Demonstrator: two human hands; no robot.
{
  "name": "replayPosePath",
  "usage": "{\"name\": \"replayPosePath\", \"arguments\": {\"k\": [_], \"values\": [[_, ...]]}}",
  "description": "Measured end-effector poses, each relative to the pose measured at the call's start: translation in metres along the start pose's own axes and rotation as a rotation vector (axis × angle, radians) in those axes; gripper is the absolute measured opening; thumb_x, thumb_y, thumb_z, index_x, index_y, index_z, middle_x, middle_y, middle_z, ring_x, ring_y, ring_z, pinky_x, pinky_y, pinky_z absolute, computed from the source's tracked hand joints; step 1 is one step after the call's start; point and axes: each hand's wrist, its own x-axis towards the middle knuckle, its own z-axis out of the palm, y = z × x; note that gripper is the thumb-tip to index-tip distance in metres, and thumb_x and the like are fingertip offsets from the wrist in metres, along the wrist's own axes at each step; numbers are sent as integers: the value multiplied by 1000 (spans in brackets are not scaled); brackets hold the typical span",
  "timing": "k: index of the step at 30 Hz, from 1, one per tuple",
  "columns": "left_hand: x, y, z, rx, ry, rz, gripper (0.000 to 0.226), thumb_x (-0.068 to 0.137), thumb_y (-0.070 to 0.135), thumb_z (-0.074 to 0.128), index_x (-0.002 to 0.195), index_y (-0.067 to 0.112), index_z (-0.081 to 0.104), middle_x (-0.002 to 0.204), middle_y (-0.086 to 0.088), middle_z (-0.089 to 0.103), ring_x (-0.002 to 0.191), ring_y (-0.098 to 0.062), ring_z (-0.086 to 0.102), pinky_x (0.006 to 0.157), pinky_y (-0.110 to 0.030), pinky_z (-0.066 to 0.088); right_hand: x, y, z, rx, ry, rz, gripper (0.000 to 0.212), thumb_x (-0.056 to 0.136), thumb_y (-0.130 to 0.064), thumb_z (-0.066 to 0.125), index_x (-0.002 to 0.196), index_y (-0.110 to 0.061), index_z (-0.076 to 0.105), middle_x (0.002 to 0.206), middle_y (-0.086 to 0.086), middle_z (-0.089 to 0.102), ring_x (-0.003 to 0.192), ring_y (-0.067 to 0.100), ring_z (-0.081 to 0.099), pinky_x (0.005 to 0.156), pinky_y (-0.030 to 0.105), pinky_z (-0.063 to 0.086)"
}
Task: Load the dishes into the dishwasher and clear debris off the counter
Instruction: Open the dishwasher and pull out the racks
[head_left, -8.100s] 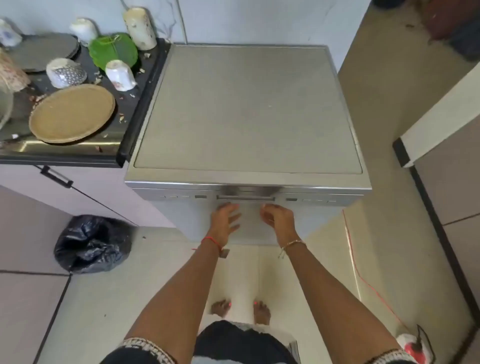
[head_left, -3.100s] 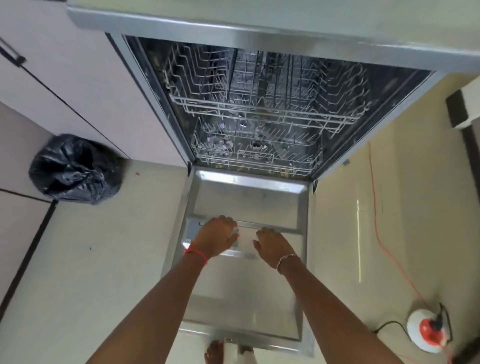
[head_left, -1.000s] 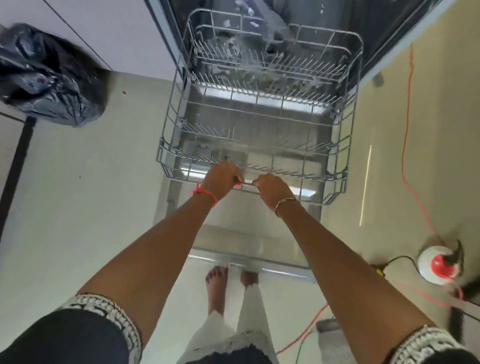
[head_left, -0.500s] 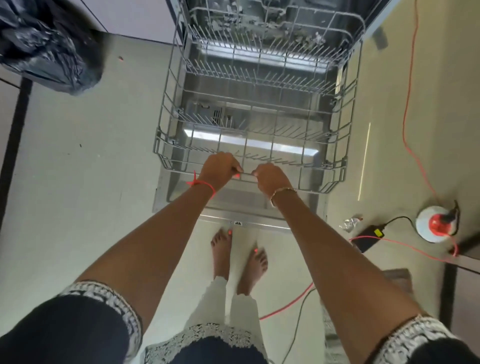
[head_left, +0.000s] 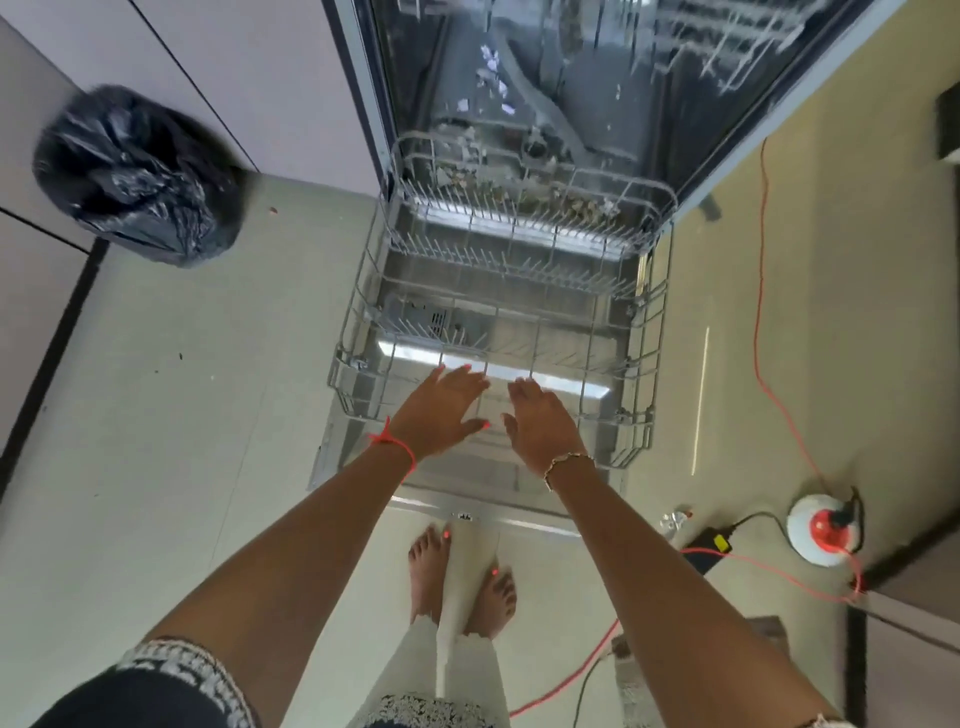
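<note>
The dishwasher stands open with its door folded flat to the floor. The grey wire lower rack is pulled out over the door and holds no dishes. My left hand and my right hand hover side by side above the rack's front edge, fingers spread and straight, holding nothing. Bits of debris lie inside the tub behind the rack. The counter and its dishes are out of view.
A black bin bag sits on the floor to the left against the pale cabinets. An orange cable runs along the floor on the right to a red and white socket reel. My bare feet stand just before the door's edge.
Both hands have let go of the rack's front rail and opened above it. The rack has slid further out over the door. The view has tilted up towards the tub.
</note>
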Motion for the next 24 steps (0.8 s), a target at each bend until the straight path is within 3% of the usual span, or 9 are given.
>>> {"name": "replayPosePath", "arguments": {"k": [3,6,12,15,18,21,24], "values": [[0,1,-43,-32,116,26,75,83,57,23,141,11,40,144,-9,42,137,-27,35,113,-47,20,7,-2,-40,21,33,-21,49,100,-22,33,144,-4,21,151,9,25,141,20,19,115,29,13],[11,-8,-85,-22,214,62,64,82,47,38,129,5,54,127,-12,59,120,-33,54,96,-57,39,19,4,-85,86,103,13,49,100,-21,31,145,-5,20,152,8,23,142,18,17,114,26,12],[67,-20,-182,28,319,68,67,88,48,32,138,6,42,143,-11,43,137,-29,33,113,-49,17,73,36,-178,96,241,19,50,97,-16,35,144,-4,23,152,9,24,141,20,23,114,26,18],[109,-23,-221,44,386,93,53,93,33,50,141,13,40,149,-6,35,142,-24,24,117,-44,9,107,59,-220,67,291,30,49,97,-15,35,144,-4,25,153,9,23,141,21,22,114,29,20],[152,-24,-255,96,393,95,52,96,30,47,144,16,33,153,-2,25,144,-20,14,117,-39,3,138,78,-254,45,362,22,45,96,-13,37,140,-1,33,146,14,32,133,28,35,109,36,32],[189,-24,-281,71,497,108,51,94,23,52,141,10,38,149,-7,34,142,-23,21,116,-38,3,167,97,-280,35,394,-11,45,97,-13,38,140,-2,32,144,15,35,131,31,36,110,39,33],[220,-27,-297,67,495,89,54,91,9,53,142,10,36,149,-6,34,142,-23,22,116,-39,6,195,115,-302,50,404,23,46,98,-17,37,141,-3,30,147,14,30,135,29,31,111,38,31]]}}
